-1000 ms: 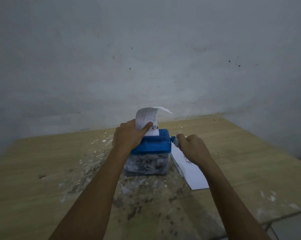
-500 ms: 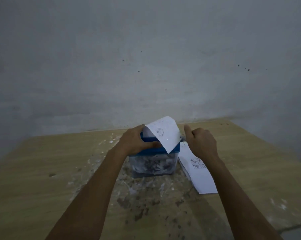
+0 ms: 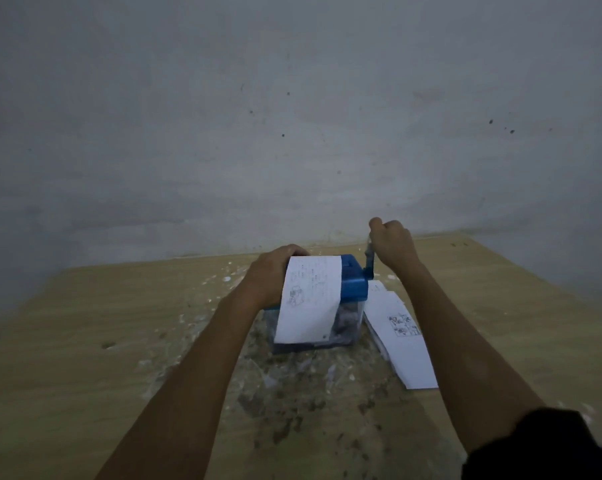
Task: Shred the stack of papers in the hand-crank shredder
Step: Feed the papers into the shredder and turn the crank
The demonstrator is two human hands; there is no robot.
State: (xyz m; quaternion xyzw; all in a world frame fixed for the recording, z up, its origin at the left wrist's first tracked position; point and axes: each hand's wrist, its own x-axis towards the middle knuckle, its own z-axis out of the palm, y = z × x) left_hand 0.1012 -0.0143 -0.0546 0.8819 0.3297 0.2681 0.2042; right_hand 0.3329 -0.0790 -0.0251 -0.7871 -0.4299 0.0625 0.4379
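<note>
A small hand-crank shredder (image 3: 353,285) with a blue top and a clear bin of shreds stands mid-table. A white printed sheet (image 3: 308,299) sits in its slot and droops forward over the front of the bin. My left hand (image 3: 270,277) grips the left side of the blue top, behind the sheet. My right hand (image 3: 391,244) is raised at the right of the shredder, fist curled round the crank handle (image 3: 369,259), which points up. The stack of papers (image 3: 401,336) lies flat on the table just right of the shredder.
The wooden table (image 3: 102,341) is littered with paper bits and dark specks around and in front of the shredder. A grey wall stands close behind the table. The table's right edge runs near my right forearm, with a dark sleeve at bottom right.
The sheet has folded forward and now hangs down the shredder's front. My right hand has risen from beside the shredder to the top of the crank's turn. The left hand stays on the top.
</note>
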